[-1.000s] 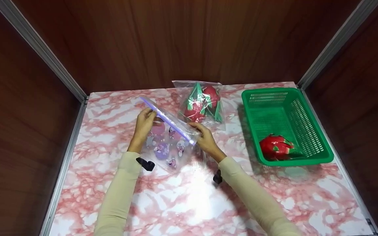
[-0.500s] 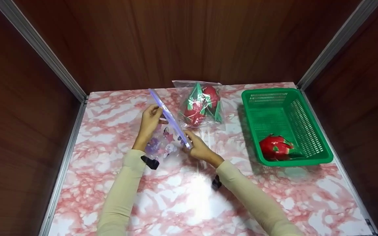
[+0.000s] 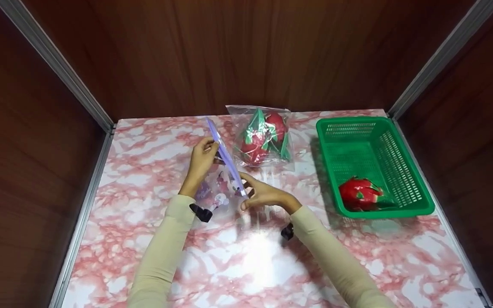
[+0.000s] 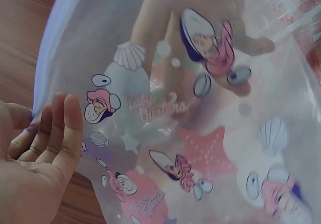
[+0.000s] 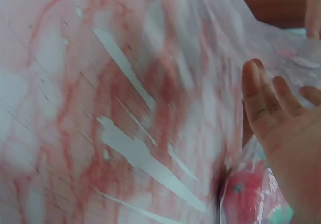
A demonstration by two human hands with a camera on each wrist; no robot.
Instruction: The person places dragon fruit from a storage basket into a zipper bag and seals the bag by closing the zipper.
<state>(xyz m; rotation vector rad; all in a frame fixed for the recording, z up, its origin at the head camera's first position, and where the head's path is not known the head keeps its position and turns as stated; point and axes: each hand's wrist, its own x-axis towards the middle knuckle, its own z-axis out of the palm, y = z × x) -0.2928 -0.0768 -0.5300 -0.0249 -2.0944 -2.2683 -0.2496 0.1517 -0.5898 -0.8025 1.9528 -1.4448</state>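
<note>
A clear zip bag [image 3: 221, 199] with cartoon oyster and starfish prints stands tilted over the table, its purple zip strip [image 3: 228, 160] slanting up and away. My left hand [image 3: 203, 162] pinches the bag near the strip's upper part. In the left wrist view the thumb and index finger [image 4: 22, 138] meet at that purple edge, other fingers extended behind the print. At the strip's lower end is my right hand [image 3: 268, 194], thumb and fingers spread apart around the corner. The right wrist view has its extended fingers [image 5: 258, 91] against the clear plastic.
Behind the hands, another clear bag [image 3: 236, 113] holds red-and-green dragon fruits [image 3: 275, 126]. A green basket [image 3: 322, 171] stands at the right with a dragon fruit [image 3: 360, 194] in its near end. Brown panels [image 3: 229, 55] enclose the pink-marbled table [image 3: 144, 141].
The bag has turned steeper and shifted right, with my left hand moving along with it. My right hand, which held the strip's lower end, has spread its thumb and fingers.
</note>
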